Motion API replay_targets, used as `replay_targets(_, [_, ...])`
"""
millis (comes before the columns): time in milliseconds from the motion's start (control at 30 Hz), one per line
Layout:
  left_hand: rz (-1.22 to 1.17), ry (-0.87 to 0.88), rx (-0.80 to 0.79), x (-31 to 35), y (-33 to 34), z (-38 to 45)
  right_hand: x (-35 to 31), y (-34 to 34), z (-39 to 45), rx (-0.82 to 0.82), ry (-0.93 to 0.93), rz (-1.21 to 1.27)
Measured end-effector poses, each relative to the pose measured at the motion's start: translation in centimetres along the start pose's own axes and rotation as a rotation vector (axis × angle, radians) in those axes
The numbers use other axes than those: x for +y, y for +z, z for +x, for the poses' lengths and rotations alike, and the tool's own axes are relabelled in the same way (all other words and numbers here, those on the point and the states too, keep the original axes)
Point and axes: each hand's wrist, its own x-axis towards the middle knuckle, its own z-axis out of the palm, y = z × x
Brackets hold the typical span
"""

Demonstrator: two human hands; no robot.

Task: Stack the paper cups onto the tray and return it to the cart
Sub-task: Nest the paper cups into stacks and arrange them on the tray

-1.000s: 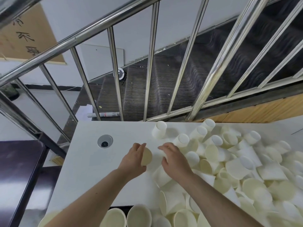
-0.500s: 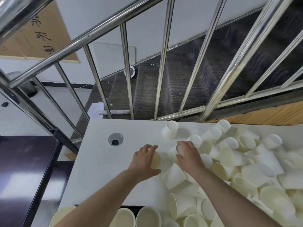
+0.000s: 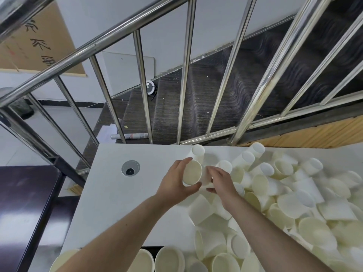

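Fingers (image 3: 183, 163) of the left hand (image 3: 174, 185) curl round a pale cup (image 3: 192, 175); the right hand (image 3: 222, 183) pinches its base. White table (image 3: 117, 193) beneath, railing (image 3: 184, 75) beyond, loose cups (image 3: 294, 203) heaped right of the held cup.

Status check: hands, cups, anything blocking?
Left hand grips a paper cup, mouth toward camera. Right hand pinches a second cup against it. Loose cup pile crowds the table on the right; tray not identifiable.

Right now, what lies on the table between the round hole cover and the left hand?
Nothing: in the head view, the table is bare between the hole cover and the left hand.
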Motion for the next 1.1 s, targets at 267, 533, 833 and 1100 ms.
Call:
replay_targets(267, [0.317, 0.096, -0.054, 0.2, 0.2, 0.0, 0.9, 0.5, 0.2, -0.025, -0.407, -0.4])
replay_targets(533, [0.575, -0.073, -0.287, -1.5, -0.6, -1.0, 2.0, 0.1, 3.1, 0.013, -0.171, -0.686])
replay_targets(833, [0.594, -0.147, -0.389, -2.2, -1.0, -1.8, 2.2, 0.7, 3.5, 0.001, -0.265, -1.002])
replay_targets(1100, [0.542, -0.151, -0.308, -1.5, -1.9, -1.9, 2.0, 1.5, 2.8, -0.153, -0.353, -1.174])
